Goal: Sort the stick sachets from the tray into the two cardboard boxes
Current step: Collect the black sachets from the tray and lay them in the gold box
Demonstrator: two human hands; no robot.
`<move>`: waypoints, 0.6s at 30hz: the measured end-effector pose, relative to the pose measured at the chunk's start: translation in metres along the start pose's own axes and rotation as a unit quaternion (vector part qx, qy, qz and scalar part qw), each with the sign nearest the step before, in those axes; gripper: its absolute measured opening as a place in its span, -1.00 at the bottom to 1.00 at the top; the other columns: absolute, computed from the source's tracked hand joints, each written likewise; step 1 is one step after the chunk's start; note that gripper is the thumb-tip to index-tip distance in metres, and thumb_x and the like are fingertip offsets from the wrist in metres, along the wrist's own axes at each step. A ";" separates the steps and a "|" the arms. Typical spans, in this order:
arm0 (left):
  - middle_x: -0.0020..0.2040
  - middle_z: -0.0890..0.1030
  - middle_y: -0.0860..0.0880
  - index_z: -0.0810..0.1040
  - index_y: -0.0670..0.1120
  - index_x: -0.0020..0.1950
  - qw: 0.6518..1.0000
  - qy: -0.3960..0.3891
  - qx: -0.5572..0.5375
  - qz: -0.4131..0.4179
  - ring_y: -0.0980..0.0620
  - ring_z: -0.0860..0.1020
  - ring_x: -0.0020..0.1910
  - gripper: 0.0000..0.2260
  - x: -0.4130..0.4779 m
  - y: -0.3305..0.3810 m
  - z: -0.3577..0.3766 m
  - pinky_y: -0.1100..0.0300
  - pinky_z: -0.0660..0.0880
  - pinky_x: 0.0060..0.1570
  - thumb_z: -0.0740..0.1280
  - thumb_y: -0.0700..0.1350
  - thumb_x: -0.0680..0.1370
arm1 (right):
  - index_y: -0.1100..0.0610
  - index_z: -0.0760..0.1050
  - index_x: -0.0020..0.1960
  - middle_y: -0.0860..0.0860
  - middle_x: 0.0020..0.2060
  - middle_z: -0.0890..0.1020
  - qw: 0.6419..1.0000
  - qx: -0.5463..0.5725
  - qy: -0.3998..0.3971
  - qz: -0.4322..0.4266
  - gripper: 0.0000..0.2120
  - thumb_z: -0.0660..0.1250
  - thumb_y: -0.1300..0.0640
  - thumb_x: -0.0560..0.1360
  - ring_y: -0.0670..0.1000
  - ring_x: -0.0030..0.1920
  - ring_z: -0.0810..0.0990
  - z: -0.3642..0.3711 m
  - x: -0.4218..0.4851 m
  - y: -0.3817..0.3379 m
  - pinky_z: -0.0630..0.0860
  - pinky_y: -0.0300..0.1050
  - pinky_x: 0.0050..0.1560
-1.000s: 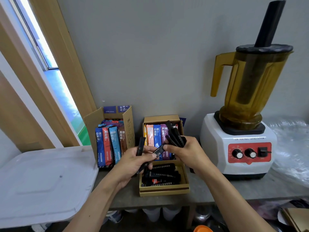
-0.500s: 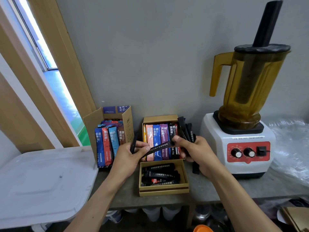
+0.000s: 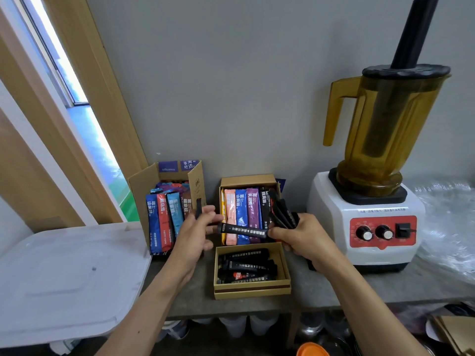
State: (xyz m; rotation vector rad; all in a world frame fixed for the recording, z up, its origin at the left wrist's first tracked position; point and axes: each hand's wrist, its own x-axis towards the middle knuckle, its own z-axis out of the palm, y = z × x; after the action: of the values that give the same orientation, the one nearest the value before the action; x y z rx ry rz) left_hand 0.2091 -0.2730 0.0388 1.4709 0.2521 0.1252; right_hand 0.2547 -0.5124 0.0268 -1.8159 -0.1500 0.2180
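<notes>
right hand (image 3: pixel 305 240) pinches the black sachet (image 3: pixel 244 230), now level; left hand (image 3: pixel 195 235) grips another sachet (image 3: pixel 198 209).

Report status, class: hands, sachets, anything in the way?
Left hand holds one black stick. Right hand grips a black bundle, pinching one sachet crosswise. Tray holds more. Nothing in the way.

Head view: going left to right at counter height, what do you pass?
The white lid → open cardboard box of coloured sachets → left hand → black sachet held crosswise → right hand → blender → clear plastic sheet.
</notes>
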 end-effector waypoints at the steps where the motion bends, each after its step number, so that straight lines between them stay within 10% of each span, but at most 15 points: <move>1: 0.23 0.65 -0.17 0.49 -0.05 0.30 1.000 0.003 -0.030 -0.004 0.01 0.63 0.00 -0.81 0.003 -0.001 -0.001 0.32 0.38 -0.46 0.18 -0.10 0.72 | 0.11 0.61 0.03 -0.02 -0.31 0.71 1.000 -0.020 -0.014 0.011 -0.84 0.54 0.12 0.51 -0.16 -0.38 0.65 0.000 -0.001 0.001 0.51 -0.30 -0.40; 10: 0.12 0.68 -0.16 0.61 -0.12 0.30 0.997 -0.062 -0.036 -0.019 0.01 0.65 -0.06 -0.70 0.001 -0.003 0.001 0.22 0.41 -0.32 0.13 -0.10 0.74 | 0.11 0.65 -0.04 0.04 -0.17 0.74 0.987 -0.137 -0.081 0.021 -0.89 0.55 0.17 0.49 -0.07 -0.32 0.68 0.004 0.005 0.016 0.59 -0.21 -0.27; 18: -0.22 0.48 -0.04 0.49 -0.25 0.42 0.957 -0.216 -0.069 -0.181 0.12 0.29 -0.43 -0.46 -0.003 -0.002 -0.001 0.26 0.12 -0.51 -0.01 0.11 0.70 | 0.04 0.64 0.06 -0.08 -0.09 0.76 0.995 0.049 0.018 -0.082 -0.83 0.51 0.00 0.53 -0.14 -0.02 0.75 0.015 -0.007 -0.010 0.70 -0.16 -0.14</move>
State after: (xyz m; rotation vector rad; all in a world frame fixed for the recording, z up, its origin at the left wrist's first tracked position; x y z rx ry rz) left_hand 0.2055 -0.2733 0.0368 1.2534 0.1470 -0.4632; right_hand 0.2445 -0.4974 0.0336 -1.6990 -0.2574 0.0754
